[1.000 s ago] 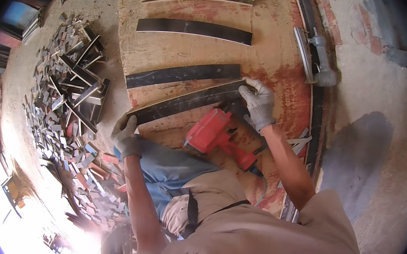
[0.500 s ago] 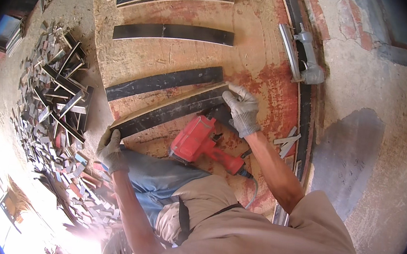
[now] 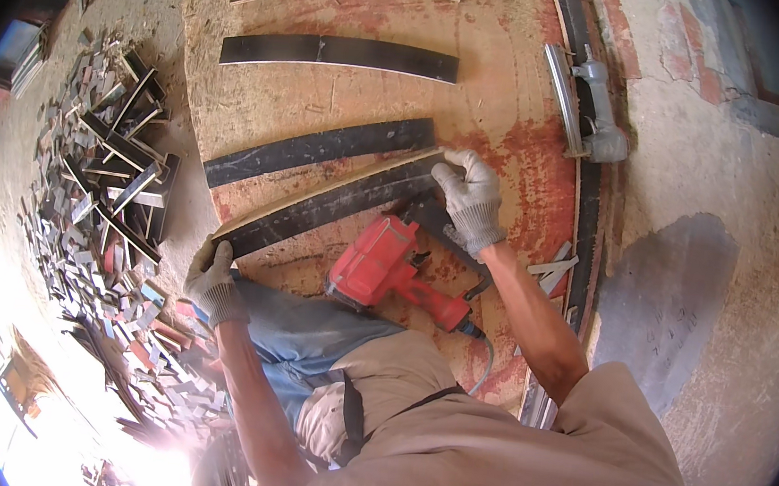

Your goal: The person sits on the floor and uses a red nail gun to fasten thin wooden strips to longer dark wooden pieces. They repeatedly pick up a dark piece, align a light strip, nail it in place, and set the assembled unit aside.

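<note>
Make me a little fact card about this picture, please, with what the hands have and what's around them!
Left hand: gloved, gripping the left end of a long dark strip
Right hand: gloved, gripping its right end
Closest tool: red tool, lying on the wooden board
Other tool: grey metal tool, by the board's right edge
More pieces: other dark strips, beyond the held one
On the left: heap of small scraps

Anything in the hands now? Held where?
A long black strip, held at both ends: left hand on its left end, right hand on its right end.
</note>
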Tool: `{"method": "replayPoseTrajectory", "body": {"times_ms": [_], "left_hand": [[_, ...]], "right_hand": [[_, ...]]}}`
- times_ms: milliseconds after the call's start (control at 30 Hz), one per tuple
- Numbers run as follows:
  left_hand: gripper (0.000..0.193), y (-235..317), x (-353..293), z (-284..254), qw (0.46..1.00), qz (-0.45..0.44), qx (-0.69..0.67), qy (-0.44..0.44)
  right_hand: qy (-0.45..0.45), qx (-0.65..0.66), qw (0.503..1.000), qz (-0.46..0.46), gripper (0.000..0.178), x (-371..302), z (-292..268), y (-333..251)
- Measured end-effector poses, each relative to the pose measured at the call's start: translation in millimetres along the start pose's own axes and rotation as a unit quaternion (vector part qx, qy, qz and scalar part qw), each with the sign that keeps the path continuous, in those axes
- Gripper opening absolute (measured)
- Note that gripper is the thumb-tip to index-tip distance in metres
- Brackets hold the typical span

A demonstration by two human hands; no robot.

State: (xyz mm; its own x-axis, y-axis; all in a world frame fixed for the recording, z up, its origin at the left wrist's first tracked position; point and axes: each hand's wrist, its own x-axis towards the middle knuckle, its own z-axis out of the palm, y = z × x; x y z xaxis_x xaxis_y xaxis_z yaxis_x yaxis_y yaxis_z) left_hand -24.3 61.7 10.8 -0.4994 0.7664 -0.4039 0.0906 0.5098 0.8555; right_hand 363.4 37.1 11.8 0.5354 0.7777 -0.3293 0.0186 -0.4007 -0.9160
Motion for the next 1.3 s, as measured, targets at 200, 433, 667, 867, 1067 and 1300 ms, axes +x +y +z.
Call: {"method": "replayPoseTrajectory", "body": {"times_ms": [200, 433, 667, 867, 1067, 1300], "left_hand": [[0.039, -1, 1, 0, 1.0, -0.009, 0.017, 0.02], [0.035, -11, 8, -5, 0.999, 0.014, 0.028, 0.019], [0.034, -7, 7, -2, 0.999, 0.014, 0.032, 0.015], [0.034, -12, 9, -6, 0.999, 0.018, 0.042, 0.016], [0.037, -8, 9, -4, 0.997, 0.011, 0.069, 0.015], [0.041, 25, -23, 53, 0.887, 0.363, 0.282, -0.037]], "right_hand": [[-0.037, -0.023, 0.999, -0.014, 0.02, 6, -4, -2], [-0.035, -0.006, 0.999, -0.003, 0.024, 7, 1, -10], [-0.022, -0.002, 0.999, -0.048, 0.029, 14, -2, 12], [-0.05, 0.007, 0.997, 0.061, 0.028, 12, -5, -8], [-0.03, 0.043, 0.998, 0.018, 0.023, 17, -4, 6], [0.003, 0.05, 0.998, 0.043, 0.018, 14, 4, -1]]}}
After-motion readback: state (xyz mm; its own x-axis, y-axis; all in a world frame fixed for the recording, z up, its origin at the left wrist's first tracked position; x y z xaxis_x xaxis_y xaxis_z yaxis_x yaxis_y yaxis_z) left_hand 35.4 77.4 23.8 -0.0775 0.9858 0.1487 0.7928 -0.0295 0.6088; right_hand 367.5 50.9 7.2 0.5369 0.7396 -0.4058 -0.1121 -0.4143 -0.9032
